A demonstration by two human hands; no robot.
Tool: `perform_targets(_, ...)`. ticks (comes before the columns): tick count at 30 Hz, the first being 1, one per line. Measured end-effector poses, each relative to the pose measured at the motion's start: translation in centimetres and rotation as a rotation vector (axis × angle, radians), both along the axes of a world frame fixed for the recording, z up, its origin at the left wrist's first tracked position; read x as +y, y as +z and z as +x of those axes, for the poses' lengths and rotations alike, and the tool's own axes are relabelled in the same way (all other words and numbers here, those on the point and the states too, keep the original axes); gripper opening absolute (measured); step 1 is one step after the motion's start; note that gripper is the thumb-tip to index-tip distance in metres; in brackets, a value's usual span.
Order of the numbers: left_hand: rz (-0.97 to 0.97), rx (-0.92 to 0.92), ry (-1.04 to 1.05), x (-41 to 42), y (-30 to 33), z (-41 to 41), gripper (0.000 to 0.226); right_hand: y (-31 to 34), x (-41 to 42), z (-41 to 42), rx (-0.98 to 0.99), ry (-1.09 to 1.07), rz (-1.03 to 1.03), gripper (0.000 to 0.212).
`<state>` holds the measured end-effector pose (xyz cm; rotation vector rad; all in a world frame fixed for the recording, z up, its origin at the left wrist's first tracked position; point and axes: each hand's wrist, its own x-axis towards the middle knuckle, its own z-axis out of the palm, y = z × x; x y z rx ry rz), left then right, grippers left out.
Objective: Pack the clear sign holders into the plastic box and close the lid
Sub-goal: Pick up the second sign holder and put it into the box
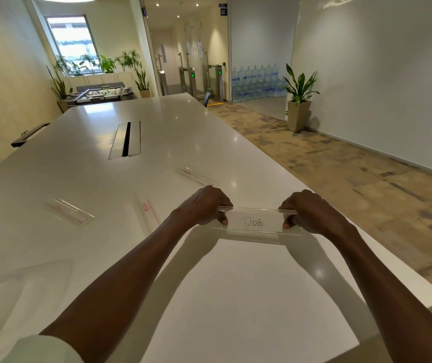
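I hold a clear sign holder with a paper slip reading "DOG" upright near the table's right edge. My left hand grips its left end and my right hand grips its right end, thumbs on the near face. Three more clear sign holders lie flat on the white table: one just beyond my left hand, one with a red label left of my left forearm, and one farther left. A faint translucent shape at the lower left may be the plastic box; I cannot tell.
The long white table has a cable slot in its middle. Its right edge runs close past my right hand, with carpet floor beyond. A potted plant stands by the right wall.
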<state>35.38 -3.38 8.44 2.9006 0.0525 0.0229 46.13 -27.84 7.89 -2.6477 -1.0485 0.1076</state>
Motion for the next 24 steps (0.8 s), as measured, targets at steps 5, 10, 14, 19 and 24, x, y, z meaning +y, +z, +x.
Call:
perform_targets(5,-0.041,-0.025,0.027,1.9,2.5,-2.6,0.036,2.3,1.8,-2.0,-0.028,0.054,0.031,0.022)
perform_targets(10,-0.067,-0.040,0.085,4.8,4.3,-6.7,0.041,4.3,4.7,-4.7,-0.088,0.117,0.037,0.028)
perform_targets(14,-0.087,-0.059,0.138,7.1,6.3,-10.7,0.046,6.0,7.6,-7.8,-0.116,0.173,0.044,0.030)
perform_targets(19,-0.103,-0.053,0.197,10.6,8.4,-16.3,0.044,8.1,11.3,-12.4,-0.122,0.251,0.047,0.033)
perform_targets(24,-0.139,-0.029,0.260,13.9,9.9,-22.6,0.044,10.2,15.0,-17.5,-0.094,0.347,0.040,0.031)
